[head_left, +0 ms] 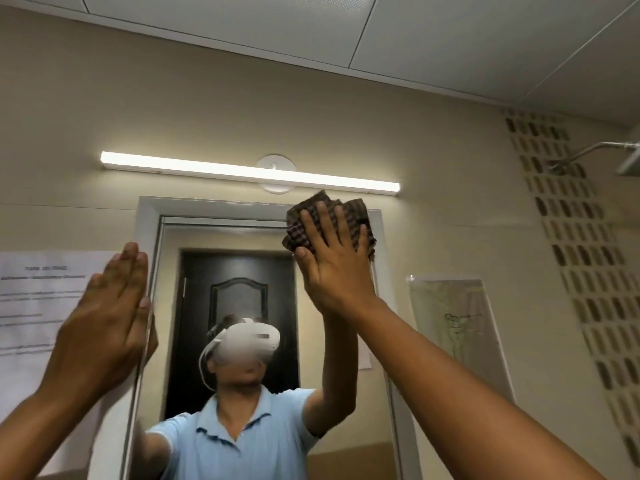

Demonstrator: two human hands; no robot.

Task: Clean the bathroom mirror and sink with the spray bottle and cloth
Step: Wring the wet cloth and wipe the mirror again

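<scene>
While the right hand [332, 268] pressed a brown checked cloth [329, 221] flat against the mirror [173, 306], its fingers lay straight and spread across the fabric, with the thumb stretched out to the left along the cloth's lower edge. The cloth sat bunched at the mirror's top right corner, its upper folds overlapping the pale frame at the top edge and reaching nearly to the light above. The left hand [110, 317] held nothing; its fingers were straight and close together, pointing up, and it rested along the mirror's left edge, where the fingertips rose near the upper left corner of the frame. Whether the palm touched the glass or only the frame beside it could not be told.

In the glass, the reflection showed a person in a light blue collared shirt wearing a white headset [249, 341], with a dark panelled door [239, 306] behind. A long lit tube lamp [249, 173] ran across the beige wall above the mirror, crossing a round white fitting [276, 164]. A printed paper sheet [45, 299] hung on the wall to the left of the mirror, partly behind the left hand, and a plastic-covered sheet with a faint drawing [457, 323] hung to the right. Farther right, a band of brown patterned tiles [571, 220] ran down the wall, and a metal shower head [623, 161] showed at the right edge.
</scene>
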